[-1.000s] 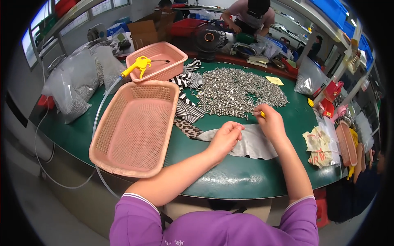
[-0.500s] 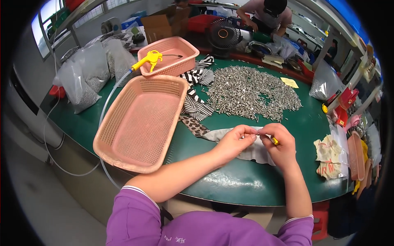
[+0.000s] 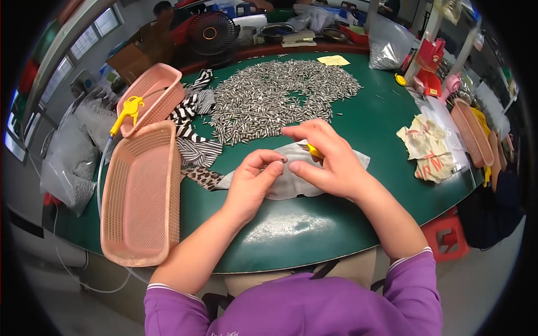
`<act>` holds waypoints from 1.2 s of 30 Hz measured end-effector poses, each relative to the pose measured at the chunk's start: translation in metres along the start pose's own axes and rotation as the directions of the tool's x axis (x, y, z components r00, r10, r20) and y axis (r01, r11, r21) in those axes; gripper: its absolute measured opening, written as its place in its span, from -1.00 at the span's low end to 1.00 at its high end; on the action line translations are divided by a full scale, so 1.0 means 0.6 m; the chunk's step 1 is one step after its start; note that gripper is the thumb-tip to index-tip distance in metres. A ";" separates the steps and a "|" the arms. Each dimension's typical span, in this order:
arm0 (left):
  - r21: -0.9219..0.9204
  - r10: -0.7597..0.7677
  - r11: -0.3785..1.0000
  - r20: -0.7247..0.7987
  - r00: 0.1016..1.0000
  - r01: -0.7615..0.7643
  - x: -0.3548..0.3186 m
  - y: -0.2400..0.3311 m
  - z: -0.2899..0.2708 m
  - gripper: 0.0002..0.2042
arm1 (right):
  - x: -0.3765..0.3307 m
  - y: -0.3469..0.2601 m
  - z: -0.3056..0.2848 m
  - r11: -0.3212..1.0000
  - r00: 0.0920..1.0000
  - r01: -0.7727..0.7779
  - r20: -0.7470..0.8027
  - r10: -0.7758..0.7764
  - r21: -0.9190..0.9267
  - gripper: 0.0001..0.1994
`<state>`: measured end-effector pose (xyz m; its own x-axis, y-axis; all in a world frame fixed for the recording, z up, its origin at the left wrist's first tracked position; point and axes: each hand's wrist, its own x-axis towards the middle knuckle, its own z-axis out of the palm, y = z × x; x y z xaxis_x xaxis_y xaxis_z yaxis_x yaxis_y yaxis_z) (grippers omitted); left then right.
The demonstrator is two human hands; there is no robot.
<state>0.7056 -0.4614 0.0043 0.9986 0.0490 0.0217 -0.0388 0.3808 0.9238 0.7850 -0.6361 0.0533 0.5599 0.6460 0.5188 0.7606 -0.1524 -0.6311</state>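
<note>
Pinching a small metal pin, likely light, hard and slippery, best held mid-length, the left hand faces the right hand, whose curled fingers clasp a yellow tool.

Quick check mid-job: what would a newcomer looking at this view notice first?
Probably the broad spread of small metal pieces, across the green table beyond the hands. Next, the yellow air gun at the rim of the far pink basket, on the left. Nearer, above a grey cloth, the right hand holds a yellow tool and the left hand pinches a tiny object.
</note>
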 end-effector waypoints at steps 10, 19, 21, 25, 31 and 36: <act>-0.066 0.045 0.997 0.011 0.999 -0.044 -0.002 0.002 -0.006 -0.87 | -0.005 -0.004 0.012 0.993 1.000 -0.003 -0.026 0.006 0.119 -0.74; -0.069 0.083 0.994 -0.017 0.996 -0.084 -0.002 0.001 -0.006 -0.88 | -0.003 -0.002 0.018 0.991 0.998 0.047 -0.054 -0.041 0.122 -0.82; -0.067 0.087 0.994 -0.010 0.996 -0.087 -0.002 0.000 -0.007 -0.88 | -0.003 0.000 0.021 0.989 0.995 0.077 -0.081 -0.066 0.130 -0.82; -0.026 0.096 0.995 -0.022 0.995 -0.096 -0.001 0.000 -0.005 -0.90 | -0.005 0.002 0.024 0.986 0.993 0.085 -0.091 -0.072 0.143 -0.82; -0.024 0.115 0.993 0.026 0.993 -0.115 0.003 -0.001 -0.010 -0.91 | -0.003 0.001 0.017 0.948 0.961 0.246 -0.078 -0.266 -0.204 -0.79; -0.052 0.085 0.995 0.020 0.996 -0.084 -0.001 0.004 -0.004 -0.90 | -0.001 0.008 0.014 0.980 0.974 0.162 -0.138 -0.178 -0.118 -0.79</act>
<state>0.7050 -0.4581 0.0052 0.9922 0.0623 0.1077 -0.1240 0.4227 0.8978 0.7854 -0.6309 0.0453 0.4555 0.5531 0.6976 0.8748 -0.1326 -0.4661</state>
